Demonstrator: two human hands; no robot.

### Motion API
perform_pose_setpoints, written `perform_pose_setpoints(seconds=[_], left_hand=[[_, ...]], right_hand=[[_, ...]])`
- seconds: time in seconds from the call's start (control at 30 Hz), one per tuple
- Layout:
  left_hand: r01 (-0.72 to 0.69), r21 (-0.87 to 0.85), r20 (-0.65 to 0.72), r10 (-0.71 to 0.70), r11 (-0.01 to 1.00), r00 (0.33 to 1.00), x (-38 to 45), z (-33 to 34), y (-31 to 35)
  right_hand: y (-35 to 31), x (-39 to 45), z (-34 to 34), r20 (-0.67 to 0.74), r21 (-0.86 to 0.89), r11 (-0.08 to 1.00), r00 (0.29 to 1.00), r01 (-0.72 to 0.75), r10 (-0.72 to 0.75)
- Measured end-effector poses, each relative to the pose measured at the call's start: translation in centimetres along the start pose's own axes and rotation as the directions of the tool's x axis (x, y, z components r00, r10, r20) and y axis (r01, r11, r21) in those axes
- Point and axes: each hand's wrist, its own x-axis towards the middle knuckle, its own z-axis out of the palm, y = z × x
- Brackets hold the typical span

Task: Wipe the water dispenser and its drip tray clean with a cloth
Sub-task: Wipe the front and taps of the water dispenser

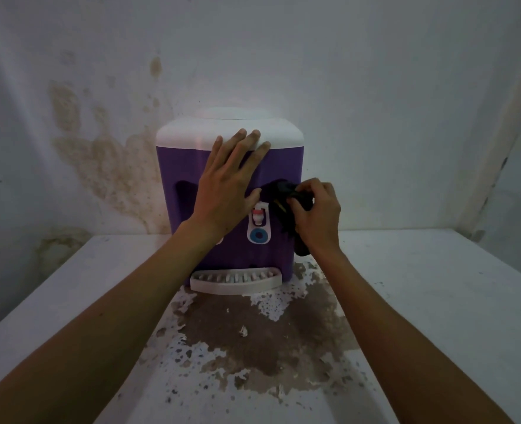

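Two bare arms are reaching forward over a white table whose paint is peeling away in a big brown patch near the middle. Just past that patch, the white drip tray is sitting at the foot of the water dispenser, with a row of slats across its top. The dispenser is standing upright on the table, close to the back wall. Its body is purple and its top is white and rounded, with a round white lid sitting on it. On its front, a small white tap with a red part is sticking out, and a blue circle is showing just under it. The right hand is curling its fingers around a dark cloth and pressing it against the purple front, just beside the tap. The cloth is hanging down below the hand. The left hand is lying flat on the dispenser with its fingers straight and spread, the fingertips reaching the white top. The wall behind is looking white with brown stains on the left.
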Motion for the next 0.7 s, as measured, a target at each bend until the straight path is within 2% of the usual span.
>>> perform_pose_setpoints(seconds=[0.13, 0.27, 0.4, 0.5, 0.63, 0.7], left_hand=[[0.002, 0.0, 0.0, -0.002, 1.0, 1.0, -0.1, 0.1, 0.0], [0.012, 0.006, 0.008, -0.012, 1.0, 1.0, -0.1, 0.0, 0.1], [0.008, 0.001, 0.016, -0.008, 1.0, 1.0, -0.1, -0.2, 0.2], [0.005, -0.01, 0.042, -0.004, 1.0, 0.999, -0.1, -0.5, 0.1], [0.003, -0.03, 0.105, 0.0, 1.0, 0.994, -0.3, -1.1, 0.1], [0.002, -0.009, 0.149, 0.0, 1.0, 0.989, -0.4, -1.5, 0.2]], right_hand=[[2.0, -3.0, 0.6, 0.102, -0.026, 1.0, 0.995, 0.013, -0.01], [4.3, -7.1, 1.7, 0.219, -0.121, 0.987, 0.968, -0.101, 0.126], [5.6, -9.9, 2.8, 0.299, -0.265, 0.952, 0.925, -0.155, 0.234], [6.0, -10.2, 2.7, 0.334, -0.347, 0.923, 0.897, -0.169, 0.29], [5.9, -9.4, 2.2, 0.431, -0.434, 0.894, 0.846, -0.109, 0.313], [5.6, -8.8, 1.9, 0.413, -0.427, 0.892, 0.846, -0.148, 0.338]])
